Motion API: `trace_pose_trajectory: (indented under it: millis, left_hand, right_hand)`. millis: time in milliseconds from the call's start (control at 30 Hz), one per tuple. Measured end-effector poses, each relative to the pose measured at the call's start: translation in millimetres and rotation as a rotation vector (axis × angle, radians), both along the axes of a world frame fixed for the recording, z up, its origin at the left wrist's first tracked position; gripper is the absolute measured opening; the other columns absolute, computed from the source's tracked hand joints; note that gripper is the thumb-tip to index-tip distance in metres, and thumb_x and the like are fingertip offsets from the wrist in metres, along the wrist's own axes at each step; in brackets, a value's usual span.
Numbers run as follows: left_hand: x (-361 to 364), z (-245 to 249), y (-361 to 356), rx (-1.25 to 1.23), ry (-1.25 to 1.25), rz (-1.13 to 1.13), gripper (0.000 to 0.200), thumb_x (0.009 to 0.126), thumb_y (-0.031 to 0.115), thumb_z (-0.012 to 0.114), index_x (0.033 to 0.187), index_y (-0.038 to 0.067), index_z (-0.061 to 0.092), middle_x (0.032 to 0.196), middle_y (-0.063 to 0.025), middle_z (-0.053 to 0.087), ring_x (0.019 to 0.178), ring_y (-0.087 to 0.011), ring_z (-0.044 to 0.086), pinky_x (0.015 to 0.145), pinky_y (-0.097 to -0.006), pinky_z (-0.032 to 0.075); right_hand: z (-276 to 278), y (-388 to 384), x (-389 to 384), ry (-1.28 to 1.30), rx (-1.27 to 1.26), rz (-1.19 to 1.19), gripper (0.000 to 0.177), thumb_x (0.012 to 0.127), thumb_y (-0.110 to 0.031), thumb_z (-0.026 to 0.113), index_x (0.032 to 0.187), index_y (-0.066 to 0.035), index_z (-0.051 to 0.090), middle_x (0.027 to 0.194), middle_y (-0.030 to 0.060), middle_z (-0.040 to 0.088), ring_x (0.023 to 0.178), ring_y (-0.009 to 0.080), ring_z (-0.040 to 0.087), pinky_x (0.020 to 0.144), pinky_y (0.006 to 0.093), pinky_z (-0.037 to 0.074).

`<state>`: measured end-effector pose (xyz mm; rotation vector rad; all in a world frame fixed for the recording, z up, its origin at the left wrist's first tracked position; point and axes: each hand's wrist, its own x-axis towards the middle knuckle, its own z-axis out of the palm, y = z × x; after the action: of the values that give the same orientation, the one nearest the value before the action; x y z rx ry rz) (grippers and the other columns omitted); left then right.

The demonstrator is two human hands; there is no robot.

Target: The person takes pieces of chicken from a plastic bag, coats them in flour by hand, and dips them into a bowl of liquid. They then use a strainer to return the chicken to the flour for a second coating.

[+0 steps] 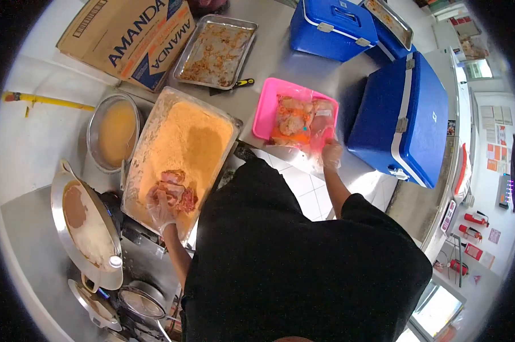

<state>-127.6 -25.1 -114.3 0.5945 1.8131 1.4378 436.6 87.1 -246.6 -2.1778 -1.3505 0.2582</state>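
Observation:
Both of my hands wear clear plastic gloves. My left hand (162, 210) is over a metal tray (231, 124) of orange-tan breading flour (172, 137), its fingers curled on raw meat pieces (183, 196). These pink-red pieces lie in a small heap on the flour, partly covered by the hand. On the other side, my right hand (331, 154) grips the gathered edge of a clear plastic bag (294, 119). The bag lies in a pink tray (263, 111) and holds raw meat pieces in orange liquid.
A metal bowl (115, 134) of yellowish liquid and a large wok (89, 228) stand left. Behind are a shallow tray with crumbs (217, 51), a yellow-black handled tool (244, 83) and a cardboard box (126, 40). Blue coolers (403, 119) stand right. A strainer (142, 302) is lower left.

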Motion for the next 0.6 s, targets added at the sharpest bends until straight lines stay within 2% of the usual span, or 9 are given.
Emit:
trace_pose_trajectory:
  millis: [67, 167, 233, 267, 333, 433, 467, 533, 600]
  left_hand:
    - [-1, -10, -1, 0.016, -0.017, 0.0, 0.027, 0.094, 0.021, 0.063, 0.116, 0.008, 0.054, 0.092, -0.0024, 0.059, 0.068, -0.0079, 0.054, 0.053, -0.0188, 0.044]
    - [2, -12, -1, -0.034, -0.05, -0.085, 0.029, 0.095, 0.021, 0.061, 0.119, 0.006, 0.053, 0.096, -0.0033, 0.058, 0.072, -0.0087, 0.054, 0.057, -0.0201, 0.045]
    - [5, -2, -1, -0.025, 0.031, -0.144, 0.03, 0.095, 0.021, 0.061, 0.119, 0.005, 0.053, 0.098, -0.0039, 0.058, 0.074, -0.0096, 0.055, 0.06, -0.021, 0.045]
    - [10, 9, 0, -0.029, 0.108, -0.196, 0.031, 0.095, 0.022, 0.061, 0.119, 0.004, 0.053, 0.1, -0.0046, 0.058, 0.077, -0.0105, 0.056, 0.063, -0.0219, 0.046]
    - [7, 20, -1, -0.129, 0.264, -0.233, 0.034, 0.095, 0.028, 0.062, 0.116, 0.003, 0.054, 0.104, -0.007, 0.058, 0.091, -0.0175, 0.056, 0.081, -0.0297, 0.046]
    - [-22, -37, -9, -0.123, 0.252, -0.206, 0.036, 0.095, 0.032, 0.061, 0.114, 0.002, 0.055, 0.105, -0.0085, 0.058, 0.103, -0.0217, 0.054, 0.093, -0.035, 0.042]
    - [-20, -39, -11, -0.106, 0.284, -0.209, 0.035, 0.095, 0.031, 0.061, 0.114, 0.002, 0.055, 0.106, -0.0085, 0.058, 0.103, -0.0211, 0.054, 0.093, -0.0343, 0.042]
    - [-9, -27, -5, -0.057, 0.305, -0.198, 0.033, 0.095, 0.029, 0.061, 0.114, 0.002, 0.055, 0.108, -0.0085, 0.057, 0.103, -0.0206, 0.053, 0.093, -0.0337, 0.042]
    - [5, -16, -4, 0.002, 0.151, -0.142, 0.028, 0.096, 0.023, 0.059, 0.115, 0.003, 0.055, 0.11, -0.0084, 0.056, 0.104, -0.0204, 0.053, 0.094, -0.0333, 0.042]
  right_hand:
    - [-22, 13, 6, 0.091, -0.004, 0.088, 0.018, 0.083, -0.01, 0.053, 0.084, -0.002, 0.069, 0.074, 0.0188, 0.067, 0.071, 0.033, 0.066, 0.066, 0.0418, 0.052]
    - [-87, 43, 22, -0.007, 0.344, 0.419, 0.021, 0.085, -0.011, 0.052, 0.097, 0.0, 0.065, 0.08, 0.018, 0.066, 0.069, 0.0327, 0.064, 0.065, 0.043, 0.051]
    - [-132, 54, 44, -0.544, -0.364, 0.306, 0.028, 0.086, -0.012, 0.05, 0.109, 0.001, 0.059, 0.086, 0.0178, 0.066, 0.069, 0.0342, 0.063, 0.063, 0.0434, 0.051]
    - [-111, 61, 36, -0.541, -0.353, 0.298, 0.028, 0.086, -0.012, 0.05, 0.109, 0.001, 0.059, 0.086, 0.0178, 0.066, 0.069, 0.0342, 0.063, 0.063, 0.0434, 0.051]
    - [-52, 70, 17, -0.65, -0.218, 0.637, 0.034, 0.085, -0.012, 0.048, 0.115, 0.001, 0.057, 0.081, 0.0161, 0.065, 0.067, 0.033, 0.064, 0.059, 0.0436, 0.052]
    - [13, 75, -23, -0.933, -0.41, 0.521, 0.047, 0.084, -0.016, 0.05, 0.128, 0.001, 0.051, 0.079, 0.0192, 0.065, 0.068, 0.0282, 0.067, 0.055, 0.0415, 0.055]
    - [34, 85, -32, -0.622, -0.631, 0.465, 0.042, 0.087, -0.019, 0.048, 0.125, -0.003, 0.056, 0.087, 0.0218, 0.068, 0.073, 0.0343, 0.069, 0.063, 0.0452, 0.057]
    - [29, 87, -25, -0.372, -0.612, 0.306, 0.037, 0.089, -0.025, 0.049, 0.117, -0.005, 0.062, 0.093, 0.0221, 0.07, 0.082, 0.0391, 0.07, 0.073, 0.0493, 0.056]
    - [40, 88, -27, -0.358, -0.507, 0.381, 0.035, 0.089, -0.031, 0.051, 0.105, -0.004, 0.066, 0.094, 0.0218, 0.07, 0.089, 0.0397, 0.068, 0.079, 0.0507, 0.054]
